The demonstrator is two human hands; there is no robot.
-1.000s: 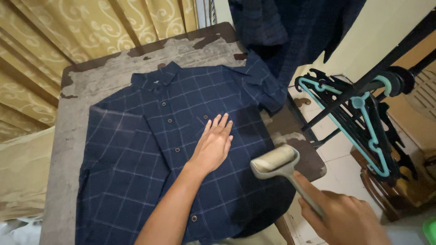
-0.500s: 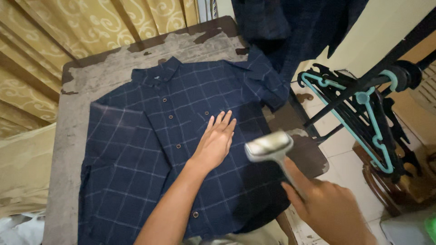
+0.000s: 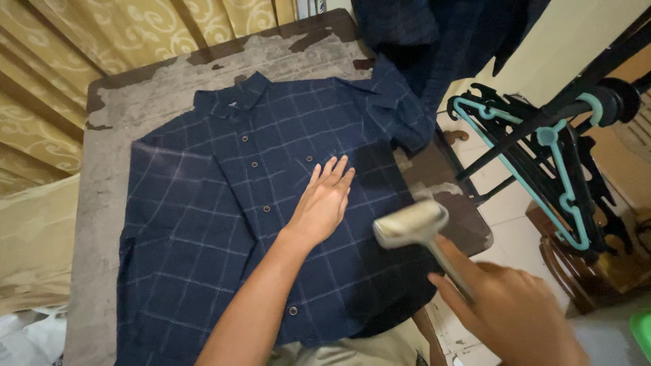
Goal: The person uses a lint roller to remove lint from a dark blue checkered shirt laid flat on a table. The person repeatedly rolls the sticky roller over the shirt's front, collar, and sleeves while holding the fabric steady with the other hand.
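A dark blue checked shirt [image 3: 203,210] lies buttoned and spread flat on a worn table [image 3: 108,122]. My left hand [image 3: 324,201] rests flat on the shirt's front, fingers together and pointing away from me. My right hand [image 3: 508,312] grips the handle of a grey handheld steamer [image 3: 410,224], whose head hovers over the shirt's right side near the table edge.
Patterned yellow curtains [image 3: 102,34] hang behind the table. More dark clothing [image 3: 434,34] hangs at the top right. A rack with teal and black hangers [image 3: 542,163] stands to the right over a tiled floor. A pale cloth [image 3: 34,244] lies at the left.
The steamer head swung left over the shirt, then came back slightly right and lower. My left hand stayed flat on the shirt.
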